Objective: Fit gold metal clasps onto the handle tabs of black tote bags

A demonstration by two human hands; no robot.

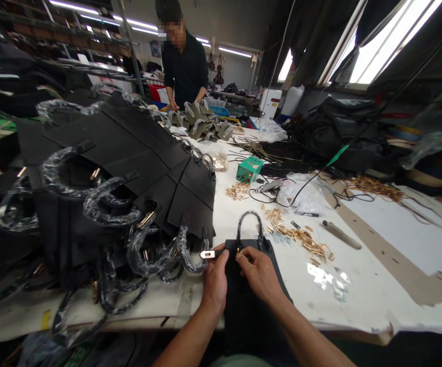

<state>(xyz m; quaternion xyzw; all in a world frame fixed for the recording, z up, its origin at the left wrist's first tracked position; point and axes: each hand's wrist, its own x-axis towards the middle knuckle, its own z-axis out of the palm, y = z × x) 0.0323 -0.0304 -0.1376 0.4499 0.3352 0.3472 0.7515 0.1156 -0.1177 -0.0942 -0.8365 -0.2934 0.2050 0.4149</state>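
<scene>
A black bag panel (pixel 244 313) lies in front of me over the table's edge, its plastic-wrapped handle (pixel 250 213) arching up at the far end. My left hand (pixel 215 281) is closed on the panel's left side, thumb on top, at a short black strap. From that strap a gold-rimmed metal clasp plate (pixel 208 254) sticks out to the left. My right hand (pixel 259 271) pinches at the handle's left base, where a small gold-coloured fitting (pixel 238 251) glints at the fingertips. Its exact shape is hidden by the fingers.
Black panels with wrapped handles (pixel 156 173) are heaped on the left. Gold fittings (pixel 308 242), a utility knife-like tool (pixel 342 235), clear plastic pieces (pixel 328 278) and a green box (pixel 249 169) lie rightward. Another person (pixel 186 61) stands at the table's far end.
</scene>
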